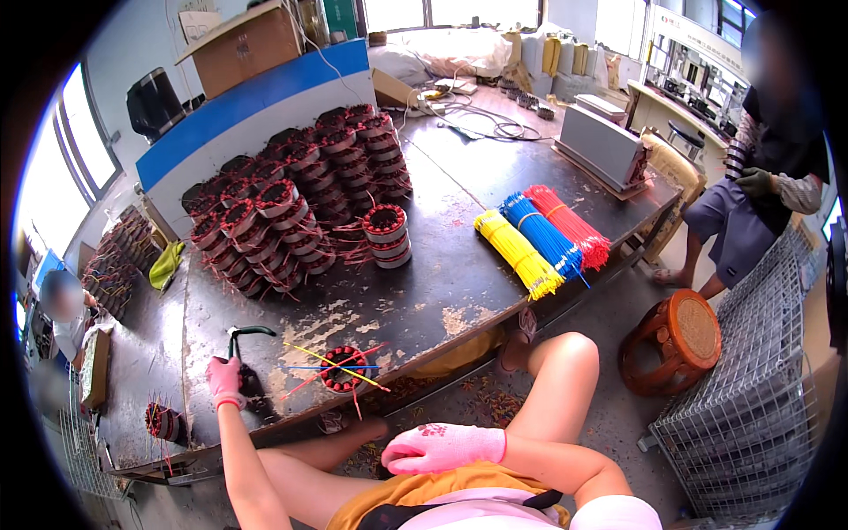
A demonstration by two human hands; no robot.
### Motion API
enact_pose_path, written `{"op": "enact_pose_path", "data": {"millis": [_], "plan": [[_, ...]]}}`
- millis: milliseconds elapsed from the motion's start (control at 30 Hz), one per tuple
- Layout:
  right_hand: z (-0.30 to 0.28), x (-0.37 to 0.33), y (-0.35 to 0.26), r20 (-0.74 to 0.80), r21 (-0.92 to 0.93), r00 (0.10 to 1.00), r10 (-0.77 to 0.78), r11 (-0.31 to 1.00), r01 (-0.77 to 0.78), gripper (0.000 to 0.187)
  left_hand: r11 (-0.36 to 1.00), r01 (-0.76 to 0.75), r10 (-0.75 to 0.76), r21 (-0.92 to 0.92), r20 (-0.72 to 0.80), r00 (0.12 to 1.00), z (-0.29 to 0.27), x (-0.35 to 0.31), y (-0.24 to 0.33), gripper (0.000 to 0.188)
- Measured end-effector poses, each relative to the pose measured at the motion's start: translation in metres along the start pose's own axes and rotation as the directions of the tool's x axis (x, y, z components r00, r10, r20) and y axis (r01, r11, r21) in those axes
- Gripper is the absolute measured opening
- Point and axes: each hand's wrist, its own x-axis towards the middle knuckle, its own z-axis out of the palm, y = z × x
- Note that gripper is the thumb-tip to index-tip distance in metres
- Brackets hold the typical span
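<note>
My left hand (pixel 225 382), in a pink glove, grips a pair of pliers with dark green handles (pixel 254 330) at the table's near left. One handle runs down into my fingers and the other sticks out to the right. To its right, near the table edge, a round motor stator (pixel 329 382) lies with red windings around its ring. Yellow, blue and red wires (pixel 305 368) cross over its top. My right hand (pixel 446 448), also gloved in pink, is above my lap with fingers curled together; nothing shows in it.
Stacked stators (pixel 291 208) fill the table's far left, with a shorter stack (pixel 387 237) beside them. Yellow (pixel 519 252), blue (pixel 541 232) and red wire bundles (pixel 570 225) lie at right. Another stator (pixel 162 421) is at far left. A wooden stool (pixel 671 340), wire cage (pixel 751 415) and seated person are right.
</note>
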Motion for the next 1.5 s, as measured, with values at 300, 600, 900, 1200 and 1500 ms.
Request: {"op": "enact_pose_path", "data": {"millis": [300, 600, 900, 1200, 1500], "plan": [[-0.056, 0.061, -0.025, -0.657, -0.106, 0.696, -0.29, 0.95, 0.295, 0.065, 0.62, -0.585, 0.539, -0.524, -0.258, 0.802, -0.05, -0.186, 0.149, 0.02], [-0.053, 0.082, 0.002, -0.395, 0.79, 0.918, 0.013, 0.515, 0.333, 0.078, 0.275, -0.716, 0.788, -0.641, -0.276, 0.55, 0.029, -0.298, 0.195, 0.036], [-0.065, 0.014, 0.008, -0.335, 0.849, 0.903, 0.268, 0.501, 0.166, 0.068, 0.453, -0.633, 0.891, -0.627, 0.336, 0.305, -0.014, -0.261, 0.191, 0.042], [-0.073, -0.005, 0.031, 0.046, 0.819, 0.84, 0.54, 0.461, -0.341, 0.065, 0.31, -0.938, 0.83, -0.154, 0.526, 0.188, 0.012, -0.188, 0.149, 0.091], [-0.077, 0.021, 0.023, 0.151, 0.665, 0.792, 0.591, 0.532, -0.524, 0.067, 0.416, -0.886, 0.823, -0.206, 0.501, 0.269, 0.015, -0.174, 0.137, 0.086]]}}
